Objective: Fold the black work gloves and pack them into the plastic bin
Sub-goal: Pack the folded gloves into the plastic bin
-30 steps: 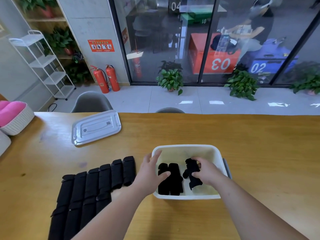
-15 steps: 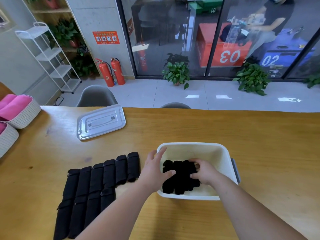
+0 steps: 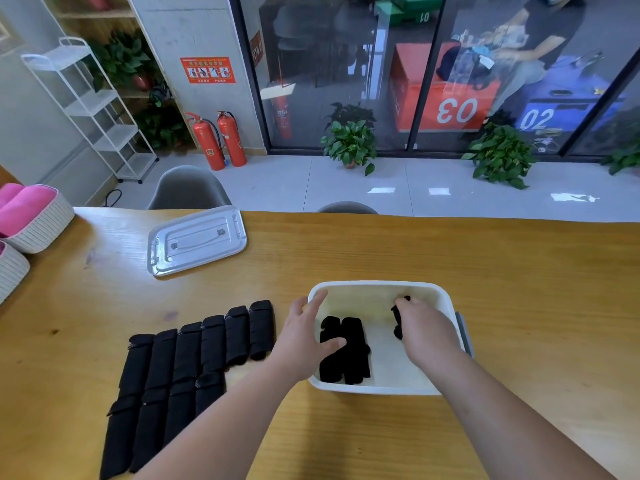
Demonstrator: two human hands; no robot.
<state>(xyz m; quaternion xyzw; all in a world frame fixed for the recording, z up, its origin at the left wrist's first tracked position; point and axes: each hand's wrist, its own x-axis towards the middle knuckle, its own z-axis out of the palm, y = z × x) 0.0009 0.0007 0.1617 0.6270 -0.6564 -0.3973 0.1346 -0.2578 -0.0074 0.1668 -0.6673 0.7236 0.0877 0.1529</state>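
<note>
In the lower middle of the frame, a white plastic bin (image 3: 381,286) stands on the wooden table (image 3: 519,289), and both hands reach into it. The left hand (image 3: 304,337) lies slack and spread over the bin's left rim, its thumb resting on two folded gloves (image 3: 346,351) that lie side by side on the bin's floor. The right hand (image 3: 424,330) is curled round one black glove (image 3: 397,322) close to the bin's right wall. Just left of the bin, a row of folded gloves (image 3: 194,351) stretches toward the lower left, touching one another. A clear lid (image 3: 197,239) lies flat toward the upper left of the table, well apart from the bin. Two woven baskets (image 3: 41,220) sit at the left edge, the upper one holding pink cloth (image 3: 20,206). Beyond the table stand a grey chair (image 3: 188,188), two red fire extinguishers (image 3: 218,140), a white rack (image 3: 93,105) and potted plants (image 3: 349,140) along a glass wall. The right hand covers most of its glove, so its fold cannot be made out. The lower basket is cut off by the frame edge, as are the nearest gloves of the row.
</note>
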